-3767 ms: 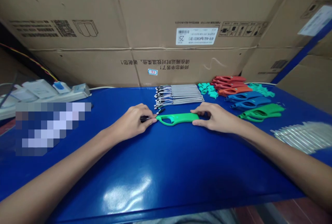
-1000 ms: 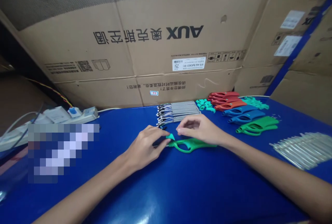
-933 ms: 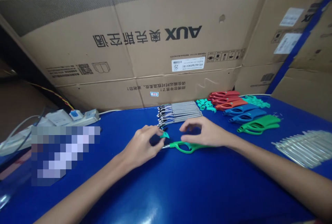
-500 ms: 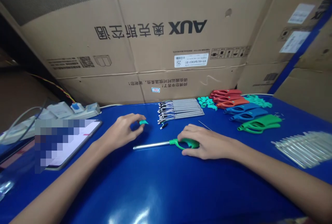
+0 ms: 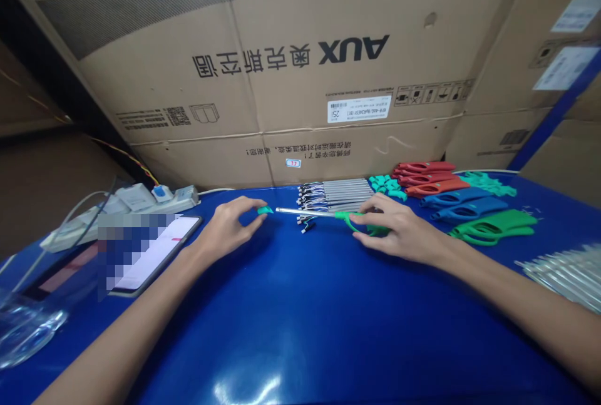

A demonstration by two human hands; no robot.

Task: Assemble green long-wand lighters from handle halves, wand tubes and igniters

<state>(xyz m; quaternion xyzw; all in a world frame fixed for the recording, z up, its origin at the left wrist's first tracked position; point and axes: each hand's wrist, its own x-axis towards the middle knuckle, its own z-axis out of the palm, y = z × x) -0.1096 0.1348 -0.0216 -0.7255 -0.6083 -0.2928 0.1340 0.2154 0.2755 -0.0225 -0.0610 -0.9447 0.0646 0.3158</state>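
My right hand [image 5: 399, 233] grips a green lighter handle [image 5: 359, 222] and holds it just above the blue table [image 5: 300, 317]. Its silver metal tube [image 5: 305, 211] points left toward my left hand [image 5: 228, 230]. That hand pinches a small teal cap [image 5: 265, 210] between thumb and fingertips, a short gap from the tube's tip. Behind the tube lies a row of silver tubes with wires [image 5: 335, 190].
Red [image 5: 425, 173], blue [image 5: 462, 203] and green [image 5: 493, 227] handle shells and teal caps [image 5: 385, 183] lie at the back right. Clear sleeves [image 5: 563, 270] sit at the right edge. A phone [image 5: 154, 251], power strip [image 5: 141, 199] and plastic bag [image 5: 23, 323] are left. Cardboard boxes [image 5: 300, 67] wall the back.
My right hand has lifted the green lighter off the table and swung it back toward the tube row. The tube tip now points at the teal cap in my left hand.
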